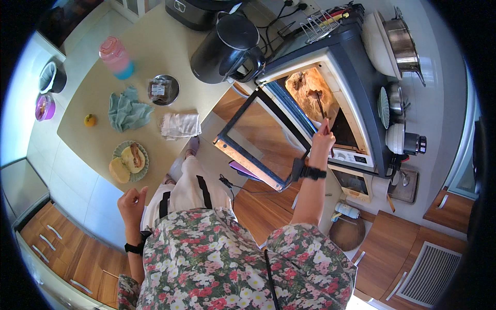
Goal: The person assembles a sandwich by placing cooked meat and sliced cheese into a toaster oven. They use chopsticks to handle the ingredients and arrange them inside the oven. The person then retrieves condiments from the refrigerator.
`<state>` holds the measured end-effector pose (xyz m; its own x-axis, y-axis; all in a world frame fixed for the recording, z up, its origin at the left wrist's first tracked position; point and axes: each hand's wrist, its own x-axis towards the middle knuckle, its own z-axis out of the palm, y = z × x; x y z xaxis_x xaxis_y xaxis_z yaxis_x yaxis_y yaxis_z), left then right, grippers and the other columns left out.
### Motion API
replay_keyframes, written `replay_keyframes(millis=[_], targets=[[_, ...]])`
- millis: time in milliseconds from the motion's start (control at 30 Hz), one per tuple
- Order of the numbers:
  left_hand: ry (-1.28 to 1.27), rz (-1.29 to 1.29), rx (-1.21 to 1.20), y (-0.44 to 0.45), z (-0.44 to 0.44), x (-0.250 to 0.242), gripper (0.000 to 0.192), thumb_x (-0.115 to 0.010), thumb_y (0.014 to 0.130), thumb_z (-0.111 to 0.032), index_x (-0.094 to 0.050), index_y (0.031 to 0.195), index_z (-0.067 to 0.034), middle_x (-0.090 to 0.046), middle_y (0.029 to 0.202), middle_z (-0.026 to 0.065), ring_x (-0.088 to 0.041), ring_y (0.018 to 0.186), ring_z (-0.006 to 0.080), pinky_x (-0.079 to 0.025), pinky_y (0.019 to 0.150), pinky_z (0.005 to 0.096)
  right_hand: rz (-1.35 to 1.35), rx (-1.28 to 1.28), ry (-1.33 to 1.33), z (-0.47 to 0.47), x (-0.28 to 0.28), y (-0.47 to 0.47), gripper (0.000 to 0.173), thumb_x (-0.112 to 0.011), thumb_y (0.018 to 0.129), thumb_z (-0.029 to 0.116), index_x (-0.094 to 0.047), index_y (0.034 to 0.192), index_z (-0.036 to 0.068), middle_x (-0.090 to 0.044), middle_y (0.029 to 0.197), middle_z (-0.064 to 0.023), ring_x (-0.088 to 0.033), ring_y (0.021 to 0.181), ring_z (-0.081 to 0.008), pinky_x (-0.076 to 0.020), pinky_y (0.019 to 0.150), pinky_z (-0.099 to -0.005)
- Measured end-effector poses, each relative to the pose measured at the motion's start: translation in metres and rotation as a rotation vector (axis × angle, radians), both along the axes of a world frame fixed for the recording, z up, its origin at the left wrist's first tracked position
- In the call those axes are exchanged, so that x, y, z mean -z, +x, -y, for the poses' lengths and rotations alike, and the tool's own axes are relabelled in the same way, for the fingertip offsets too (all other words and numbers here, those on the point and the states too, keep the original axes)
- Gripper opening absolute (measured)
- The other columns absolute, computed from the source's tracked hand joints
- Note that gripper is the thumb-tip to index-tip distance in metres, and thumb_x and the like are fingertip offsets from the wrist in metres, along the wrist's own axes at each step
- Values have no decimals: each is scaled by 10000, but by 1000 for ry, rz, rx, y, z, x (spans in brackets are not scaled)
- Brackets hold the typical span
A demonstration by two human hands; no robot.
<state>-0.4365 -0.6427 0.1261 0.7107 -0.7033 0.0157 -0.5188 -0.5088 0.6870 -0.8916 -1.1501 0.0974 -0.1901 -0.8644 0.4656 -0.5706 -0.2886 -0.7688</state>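
My right hand [324, 138] grips dark reddish-brown chopsticks [321, 106] and reaches into the lit countertop oven [346, 77]. Their tips touch or nearly touch a small brown piece of food [314, 94], which lies on crumpled, browned baking paper [304, 83]. The glass oven door [267, 128] hangs open below my right forearm. Loosely curled, with the thumb out and nothing in it, my left hand [132, 203] is near the table's edge. Just beyond it, a scalloped plate [144, 170] bears a split bun [120, 170] with a browned strip of bacon [136, 154] on one half.
A black electric kettle [232, 48] stands beside the oven. On the table [89, 143] are a teal cloth [130, 108], a folded white cloth [181, 125], a metal dish [175, 91] with a packet, a small orange fruit [90, 120] and a pink-blue bottle [117, 58]. Pots [401, 42] line the wall side.
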Motion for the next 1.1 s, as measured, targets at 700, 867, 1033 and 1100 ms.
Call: replay_keyframes(millis=[700,867,1033,1100], targets=[[52,-23,-32,-8,-10,6,297,-740,825,-246,-609,658,-38,-586,613,146,-571,526,332,-440,482,402,461,-40,190,-74,-57,104,313,-508,980,191,-638,1054,-83,-679,975,-165,-658,931,-255,-554,884,-326],[61,-38,-24,-5,-10,15,240,-635,909,-255,-613,799,-42,-603,680,168,-599,621,358,-460,548,441,761,-305,534,-231,-74,228,363,-482,1008,257,-593,1105,-75,-664,974,-189,-678,870,-275,-586,768,-329],[166,-74,-8,-2,0,16,375,-601,934,-278,-561,1248,-77,-654,761,163,-635,700,363,-490,604,451,484,-926,709,-304,-60,302,342,-495,1019,215,-578,1149,-90,-684,947,-197,-682,761,-218,-568,676,-301],[222,-94,17,-2,5,18,482,-592,939,-293,-482,1346,-60,-653,757,170,-639,704,370,-494,606,457,354,-1092,702,-309,-52,315,299,-509,1012,168,-590,1158,-80,-690,943,-183,-678,776,-197,-564,697,-295]])
